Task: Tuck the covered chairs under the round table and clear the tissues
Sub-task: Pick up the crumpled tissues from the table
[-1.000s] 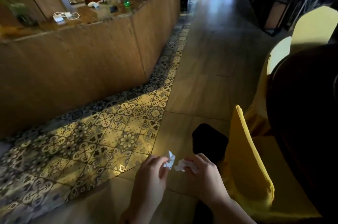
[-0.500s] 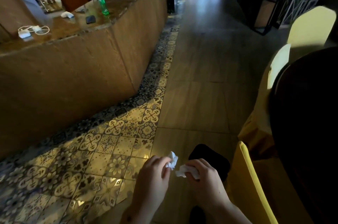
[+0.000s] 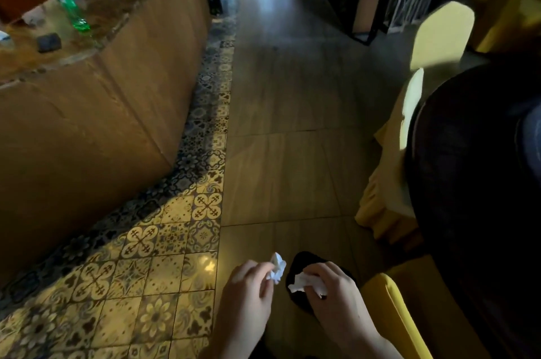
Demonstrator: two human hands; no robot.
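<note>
The left hand [image 3: 248, 288] pinches a crumpled white tissue [image 3: 277, 269] between thumb and curled fingers, the paper sticking up past the fingertips. Just beside it, the right hand [image 3: 333, 297] grips a second tissue [image 3: 304, 284], its fingers curled round the wad so that only the left end of it shows. The two hands are close together but apart, low in the view above the floor [image 3: 287, 177]. Under the right hand lies a dark shape [image 3: 304, 260] on the floor, possibly a shoe; the light is too poor to be sure.

At the right edge the round dark tabletop [image 3: 468, 183] fills the view. A yellow covered chair [image 3: 389, 311] stands at its near edge, close by the right hand, its back against the rim. Another covered chair [image 3: 386, 177] is pushed in at the tabletop's left edge, and a third, pale chair back [image 3: 442, 33] rises at the far edge.

On the left a wooden counter [image 3: 102, 130] carries a green bottle [image 3: 66, 4], with a band of patterned tiles [image 3: 140, 241] along its foot.
</note>
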